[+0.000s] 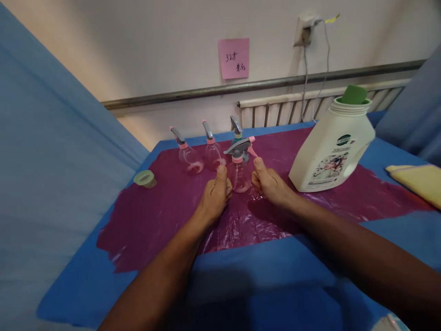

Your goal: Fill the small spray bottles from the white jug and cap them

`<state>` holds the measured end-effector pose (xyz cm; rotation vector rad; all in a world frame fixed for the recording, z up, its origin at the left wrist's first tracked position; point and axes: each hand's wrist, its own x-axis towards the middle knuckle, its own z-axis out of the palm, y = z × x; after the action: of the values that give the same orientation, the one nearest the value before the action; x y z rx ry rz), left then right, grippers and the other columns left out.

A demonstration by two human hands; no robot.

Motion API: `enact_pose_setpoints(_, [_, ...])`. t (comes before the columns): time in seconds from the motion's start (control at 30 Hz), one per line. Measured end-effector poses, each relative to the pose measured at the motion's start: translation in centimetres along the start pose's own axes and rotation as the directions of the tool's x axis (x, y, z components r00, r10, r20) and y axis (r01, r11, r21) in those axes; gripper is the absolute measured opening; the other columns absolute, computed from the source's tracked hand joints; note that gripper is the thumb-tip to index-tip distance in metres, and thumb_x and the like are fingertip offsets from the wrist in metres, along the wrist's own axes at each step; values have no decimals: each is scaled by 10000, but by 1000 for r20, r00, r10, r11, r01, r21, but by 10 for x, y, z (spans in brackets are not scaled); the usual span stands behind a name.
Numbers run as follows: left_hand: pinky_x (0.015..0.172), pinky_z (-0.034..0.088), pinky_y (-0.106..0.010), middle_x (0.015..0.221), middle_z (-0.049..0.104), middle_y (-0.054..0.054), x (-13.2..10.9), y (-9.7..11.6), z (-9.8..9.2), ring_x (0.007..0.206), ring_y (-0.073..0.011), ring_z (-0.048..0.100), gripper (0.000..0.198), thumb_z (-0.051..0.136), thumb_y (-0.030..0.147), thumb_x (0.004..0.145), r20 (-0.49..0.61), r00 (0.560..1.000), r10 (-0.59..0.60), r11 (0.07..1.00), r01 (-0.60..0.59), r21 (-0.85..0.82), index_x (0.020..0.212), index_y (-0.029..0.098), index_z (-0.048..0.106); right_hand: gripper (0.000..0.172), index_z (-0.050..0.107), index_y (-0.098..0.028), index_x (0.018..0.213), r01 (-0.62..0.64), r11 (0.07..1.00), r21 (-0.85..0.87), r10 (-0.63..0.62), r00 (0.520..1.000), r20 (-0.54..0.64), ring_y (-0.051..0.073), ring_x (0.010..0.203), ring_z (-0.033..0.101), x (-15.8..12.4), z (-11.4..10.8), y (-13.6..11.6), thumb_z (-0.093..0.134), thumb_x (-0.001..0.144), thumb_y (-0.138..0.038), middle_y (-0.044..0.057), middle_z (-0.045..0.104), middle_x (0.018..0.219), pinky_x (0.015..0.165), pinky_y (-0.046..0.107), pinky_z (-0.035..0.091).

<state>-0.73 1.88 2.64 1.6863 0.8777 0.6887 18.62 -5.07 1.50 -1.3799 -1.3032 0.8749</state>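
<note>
My left hand (215,194) is a closed fist with its thumb up, just left of a clear spray bottle (240,177). On that bottle's other side, my right hand (272,184) is also curled into a fist, thumb raised. No object shows in either hand. The bottle stands upright, with a grey and pink trigger head and some pinkish liquid low inside. Behind it are a teal spray bottle (237,128), partly hidden, and two clear pink-collared ones, a middle spray bottle (212,149) and a left spray bottle (189,156).
A large white jug (325,151) stands at right, something green in its mouth. A small translucent green cup (145,179) sits at left. Magenta plastic sheeting (165,207) covers part of the blue table (275,266). A yellow cloth (418,179) lies at the right edge.
</note>
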Motion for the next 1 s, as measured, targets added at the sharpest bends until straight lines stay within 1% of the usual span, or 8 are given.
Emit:
enact_pose_setpoints(0.13, [505, 203, -310, 532, 274, 42, -6, 4, 4, 473, -131, 273, 857, 259, 1057, 949, 9, 1000, -12, 998, 12, -58, 605, 273, 289, 835, 317, -279, 609, -11, 999, 34, 11, 1000, -4, 156, 545, 274, -1, -1, 4, 182, 1002, -1003, -26, 299, 554, 562, 364, 189])
enact_pose_setpoints(0.37, [499, 216, -318, 530, 281, 31, -15, 10, 10, 484, -136, 264, 884, 183, 1089, 917, 52, 998, -26, 998, 29, -57, 600, 273, 306, 831, 314, -272, 622, 39, 998, 51, -41, 998, 41, 150, 561, 249, -13, 2, -7, 217, 997, -1008, -29, 283, 581, 556, 355, 178])
enact_pose_setpoints(0.6, [473, 223, -313, 515, 278, 29, -10, 16, 15, 455, -127, 279, 898, 196, 1104, 898, -2, 989, -145, 984, 144, -106, 572, 271, 273, 850, 328, -281, 600, -129, 973, 191, 115, 990, 84, 144, 524, 229, -10, 10, 0, 227, 957, -1046, -32, 282, 552, 520, 350, 169])
enact_pose_setpoints(0.77, [457, 190, -316, 492, 282, 29, -6, 10, 15, 427, -132, 258, 886, 167, 1081, 922, -5, 977, -213, 967, 210, -146, 565, 279, 288, 863, 310, -285, 589, -213, 959, 189, 200, 976, 84, 138, 506, 218, -8, 13, 1, 196, 931, -1070, -30, 292, 535, 511, 350, 152])
enact_pose_setpoints(0.83, [467, 215, -322, 500, 295, 27, -6, 7, 13, 439, -138, 281, 877, 181, 1051, 956, -33, 984, -177, 978, 172, -116, 563, 277, 305, 862, 321, -282, 590, -180, 969, 172, 172, 983, 62, 137, 504, 224, -8, 10, 3, 196, 947, -1056, -33, 288, 534, 512, 349, 162])
enact_pose_setpoints(0.9, [508, 293, -326, 535, 359, 18, -5, 3, 9, 487, -150, 364, 848, 258, 986, 1016, -140, 989, -55, 998, 52, -30, 583, 265, 364, 853, 336, -279, 596, -99, 985, 143, 102, 995, -11, 141, 508, 246, -7, 3, 6, 212, 969, -1036, -34, 286, 540, 516, 349, 179])
enact_pose_setpoints(0.93, [550, 353, -329, 575, 428, 10, -4, 2, 7, 536, -159, 434, 811, 331, 940, 1044, -215, 976, 30, 999, -22, 41, 618, 257, 425, 849, 351, -278, 599, -51, 991, 121, 60, 996, -71, 145, 513, 268, -7, -1, 7, 222, 979, -1026, -31, 297, 544, 520, 350, 194])
enact_pose_setpoints(1.0, [705, 488, -346, 768, 635, -20, 0, -1, 5, 725, -195, 612, 635, 533, 821, 1058, -348, 917, 195, 971, -130, 200, 798, 245, 596, 845, 410, -275, 609, 24, 998, 64, -10, 977, -213, 156, 527, 339, -5, -12, 10, 239, 998, -1005, -18, 361, 552, 528, 351, 248])
